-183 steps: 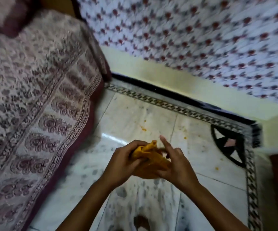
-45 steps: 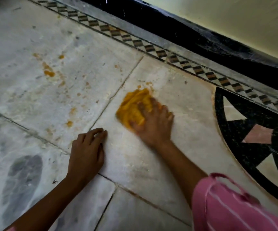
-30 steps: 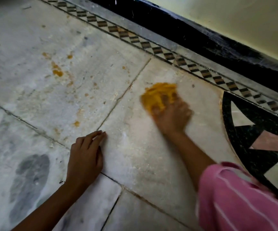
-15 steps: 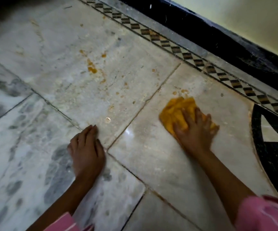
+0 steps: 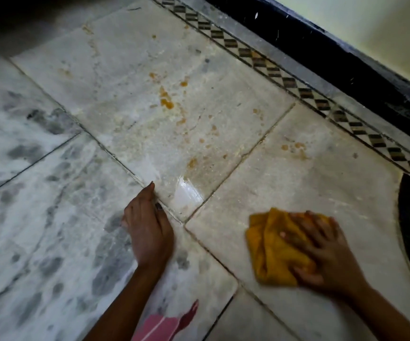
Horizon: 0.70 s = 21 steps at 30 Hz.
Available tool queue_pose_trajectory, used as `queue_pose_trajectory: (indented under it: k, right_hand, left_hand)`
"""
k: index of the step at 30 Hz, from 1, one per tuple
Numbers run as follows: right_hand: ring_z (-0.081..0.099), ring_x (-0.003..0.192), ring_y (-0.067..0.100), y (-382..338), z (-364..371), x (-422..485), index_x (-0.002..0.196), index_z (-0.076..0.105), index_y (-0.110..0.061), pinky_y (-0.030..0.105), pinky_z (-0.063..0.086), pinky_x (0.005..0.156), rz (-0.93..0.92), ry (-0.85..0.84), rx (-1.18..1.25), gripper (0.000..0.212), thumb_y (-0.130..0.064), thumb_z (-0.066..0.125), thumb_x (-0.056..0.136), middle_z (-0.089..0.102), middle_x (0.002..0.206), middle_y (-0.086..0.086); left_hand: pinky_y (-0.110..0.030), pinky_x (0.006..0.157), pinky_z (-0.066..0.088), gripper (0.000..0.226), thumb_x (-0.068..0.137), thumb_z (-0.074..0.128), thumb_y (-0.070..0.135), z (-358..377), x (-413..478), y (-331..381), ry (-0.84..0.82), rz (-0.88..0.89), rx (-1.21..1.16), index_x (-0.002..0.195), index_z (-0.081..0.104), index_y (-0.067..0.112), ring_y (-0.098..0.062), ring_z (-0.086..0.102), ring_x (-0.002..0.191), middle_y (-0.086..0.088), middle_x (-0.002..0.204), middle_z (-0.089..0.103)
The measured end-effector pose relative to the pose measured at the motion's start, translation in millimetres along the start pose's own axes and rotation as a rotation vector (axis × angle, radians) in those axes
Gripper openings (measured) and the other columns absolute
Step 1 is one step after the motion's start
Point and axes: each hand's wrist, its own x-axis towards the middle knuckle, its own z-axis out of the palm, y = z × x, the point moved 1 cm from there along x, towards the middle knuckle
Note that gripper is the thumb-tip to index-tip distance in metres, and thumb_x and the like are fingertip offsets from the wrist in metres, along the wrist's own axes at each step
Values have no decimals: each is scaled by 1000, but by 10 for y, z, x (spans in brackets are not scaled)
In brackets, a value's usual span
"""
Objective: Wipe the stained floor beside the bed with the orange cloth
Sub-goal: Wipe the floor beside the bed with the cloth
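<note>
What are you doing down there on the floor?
A person is cleaning up a spill. The right hand presses a crumpled orange cloth flat against a pale marble tile. The left hand rests palm-down on the floor, apparently for support. Orange spots dot the next tile over, and a few more sit farther up the cloth's own tile, near the patterned border, so the wiping is not done.
</note>
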Motion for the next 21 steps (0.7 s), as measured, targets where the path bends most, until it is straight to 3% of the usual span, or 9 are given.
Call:
queue_pose_trajectory:
  k: [4,6,8,11,13,16,18,21]
  right_hand:
    - [20,138,40,-56,-42,1096,143,29,-41,66,17,105,665,99,51,73,-72,23,77,26,154,5]
    - [8,141,40,-493,-55,1802,146,24,-37,68,6,107,807,73,113,78,-70,20,75,15,157,4]
    - [8,142,41,-1050,15,2218,144,28,-37,69,3,106,623,29,157,75,-69,23,77,16,157,4]
    - [29,135,38,-1676,112,1897,134,46,-39,69,22,101,190,119,125,62,-66,39,78,38,149,5]
    - [30,135,32,-1615,146,1296,133,46,-41,62,25,102,33,109,146,59,-65,46,79,42,146,3]
    - [26,139,28,-842,103,637,139,35,-45,62,27,102,-102,74,76,61,-70,35,83,37,149,3]
    - [25,139,31,-282,41,725,141,29,-46,65,29,100,-40,5,9,64,-74,27,83,33,151,2]
    - [18,140,36,-163,-36,1567,143,27,-42,65,17,107,381,49,28,69,-72,28,81,22,156,2]
  left_hand:
    - [-26,96,26,42,86,39,6,-26,-12,6,27,-21,-73,127,48,4,-23,42,107,-16,119,57]
    - [-32,101,27,43,89,35,14,-49,-18,-18,58,-35,-115,129,44,3,-24,41,114,-18,124,53]
    - [-35,107,27,49,91,31,24,-72,-11,-45,103,-79,-174,133,39,3,-21,37,122,-14,131,46]
    - [-31,109,24,52,91,28,31,-114,-4,-78,191,-142,-275,136,36,5,-19,34,128,-2,135,38]
    - [-37,108,27,53,91,28,33,-129,11,-101,205,-182,-319,135,38,5,-17,35,127,-2,135,39]
    - [-45,104,32,51,91,30,32,-108,5,-85,110,-112,-263,130,44,1,-20,40,121,-13,130,48]
    - [-48,102,34,50,90,32,31,-87,-6,-64,45,-74,-238,127,47,2,-22,42,118,-15,126,51]
    - [-46,102,34,51,89,31,32,-85,20,-55,24,-93,-249,126,48,3,-22,43,117,-13,124,52]
